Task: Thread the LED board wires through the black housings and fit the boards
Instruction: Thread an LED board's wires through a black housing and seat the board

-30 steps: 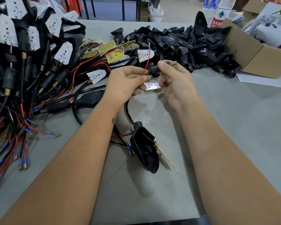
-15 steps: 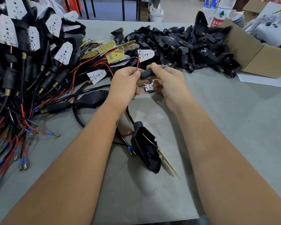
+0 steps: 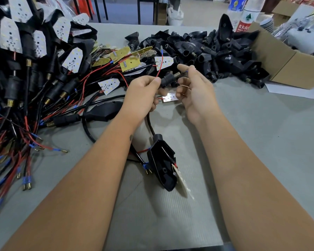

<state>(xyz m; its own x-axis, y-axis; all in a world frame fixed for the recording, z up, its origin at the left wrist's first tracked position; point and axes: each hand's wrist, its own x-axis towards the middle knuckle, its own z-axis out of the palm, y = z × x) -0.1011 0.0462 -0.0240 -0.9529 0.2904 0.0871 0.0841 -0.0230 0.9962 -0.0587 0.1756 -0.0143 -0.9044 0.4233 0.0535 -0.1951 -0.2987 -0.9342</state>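
Left hand [image 3: 143,95] pinches red wire [image 3: 159,67]; right hand [image 3: 194,89] seemingly loose; cardboard box [image 3: 286,69] contents hidden.

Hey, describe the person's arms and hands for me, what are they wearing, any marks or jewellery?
Both forearms are bare up to the frame's edge: no sleeves, gloves, watch or bracelet show. The left hand and right hand are bare too. A small dark mark, perhaps a tattoo, sits on the left forearm just below the wrist. I can't make out any ring on the fingers.
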